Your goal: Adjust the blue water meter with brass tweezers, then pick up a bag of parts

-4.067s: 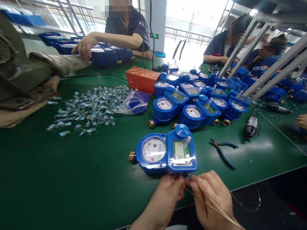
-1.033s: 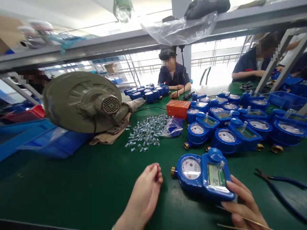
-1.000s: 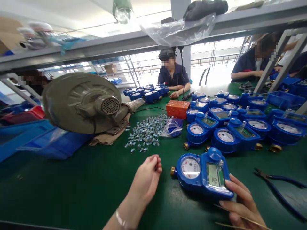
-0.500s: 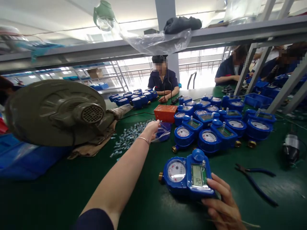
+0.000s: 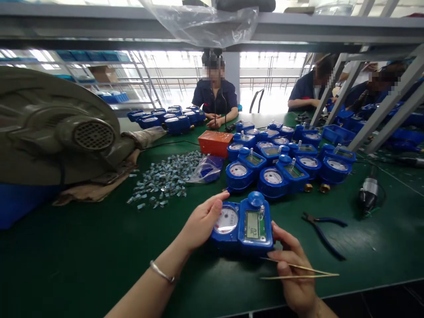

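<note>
A blue water meter (image 5: 244,238) with a round dial and a small display lies in front of me on the green table. My left hand (image 5: 200,221) grips its dial end, thumb on top, the lower fingers hidden behind the body. At the display end, fingers of my right hand (image 5: 293,265) touch the casing. The same hand holds thin gold-coloured tweezers (image 5: 318,273), whose two arms are spread and point left. Beyond my left hand lies a heap of small bluish pieces (image 5: 165,179), with a blue item in a clear plastic bag (image 5: 208,169) beside it.
Several more water meters (image 5: 274,176) stand behind, next to an orange box (image 5: 215,143). Blue-handled pliers (image 5: 326,234) and a black and silver tool (image 5: 369,194) lie at right. A big green blower (image 5: 92,134) fills the left. Co-workers sit across the table.
My left hand has come back from the plastic bag to the dial end of the meter. The tweezers in my right hand now show clearly. The view has shifted.
</note>
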`<state>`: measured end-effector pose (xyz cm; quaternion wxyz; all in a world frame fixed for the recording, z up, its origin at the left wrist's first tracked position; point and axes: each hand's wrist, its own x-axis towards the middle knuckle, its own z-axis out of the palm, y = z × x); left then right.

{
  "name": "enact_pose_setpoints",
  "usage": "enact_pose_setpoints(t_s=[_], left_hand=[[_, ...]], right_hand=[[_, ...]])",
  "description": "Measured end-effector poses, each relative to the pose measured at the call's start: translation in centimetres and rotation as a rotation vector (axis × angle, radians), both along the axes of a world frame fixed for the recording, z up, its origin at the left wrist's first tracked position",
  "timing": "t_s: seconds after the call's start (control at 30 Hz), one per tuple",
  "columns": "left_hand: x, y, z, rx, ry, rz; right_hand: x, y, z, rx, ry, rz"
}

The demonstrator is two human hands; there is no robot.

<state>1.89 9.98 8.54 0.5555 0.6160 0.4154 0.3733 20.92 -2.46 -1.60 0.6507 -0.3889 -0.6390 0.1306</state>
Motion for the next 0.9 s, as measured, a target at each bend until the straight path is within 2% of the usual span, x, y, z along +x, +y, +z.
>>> enact_pose_setpoints(t_s=[0.1, 0.2, 0.27, 0.33, 0.4, 0.5, 0.67, 0.9], left_hand=[[0.5, -2.1, -1.3, -0.160, -0.100, 0.021], [1.2, -4.4, -1.8, -0.261, -0.222, 0.142], [1.7, -5.8, -2.0, -0.263, -0.249, 0.163], [2.1, -6.6, -2.4, -0.243, -0.237, 0.142], [2.2, -6.9, -2.9, -0.216, -0.218, 0.154], [2.1, -6.7, -3.5, -0.198, -0.206, 0.176], [1.9, -6.5, -4.1, -0.176, -0.181, 0.178], [2.0, -6.6, -4.4, -0.117, -0.140, 0.198]], right_hand=[[0.1, -0.2, -0.1, -0.078, 0.118, 0.017], [0.4, -0.7, 1.4, -0.050, 0.138, -0.030], [0.6, -1.0, 3.3, 0.009, -0.034, -0.097], [0.8, -1.1, 5.5, -0.004, -0.285, -0.083], [0.9, -0.7, 7.3, -0.099, -0.442, 0.012], [0.9, 0.0, 8.9, -0.243, -0.488, 0.101], [0.8, 0.4, 9.0, -0.325, -0.494, 0.087], [0.7, 0.4, 8.8, -0.337, -0.509, 0.051]])
